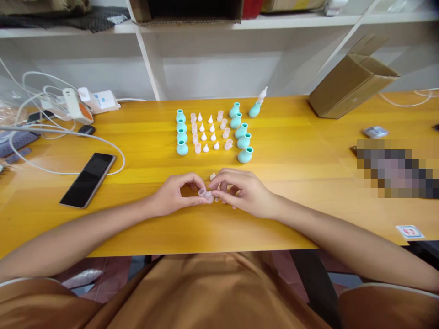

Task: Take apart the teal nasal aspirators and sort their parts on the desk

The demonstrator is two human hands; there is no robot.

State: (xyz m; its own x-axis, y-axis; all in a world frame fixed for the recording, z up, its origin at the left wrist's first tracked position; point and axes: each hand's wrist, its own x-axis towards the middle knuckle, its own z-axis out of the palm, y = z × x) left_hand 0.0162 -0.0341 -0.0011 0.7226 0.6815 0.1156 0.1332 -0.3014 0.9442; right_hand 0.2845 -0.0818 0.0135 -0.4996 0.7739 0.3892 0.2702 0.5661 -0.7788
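Observation:
My left hand (181, 194) pinches a small clear plastic cup-shaped connector (203, 193) between thumb and fingers, its opening tilted up to the left. Against the connector's right side, my right hand (240, 189) is closed on a small translucent piece (210, 194), partly hidden by the fingertips. Just behind the right fingers is a small white piece (212, 176). Farther back stand rows of turquoise squeeze bulbs (244, 155), clear pinkish connectors (198, 148) and white pointed nozzle tips (206, 148). One assembled bulb with its nozzle (254, 109) leans at the back right.
On the left lie a phone (88, 180), looped white cables (123, 160) and a power strip (103, 101). An open cardboard box (350, 84) stands at the back right. A blurred-out item (394, 169) and a sticker (410, 231) lie at right. Shelving (219, 64) rises behind the table.

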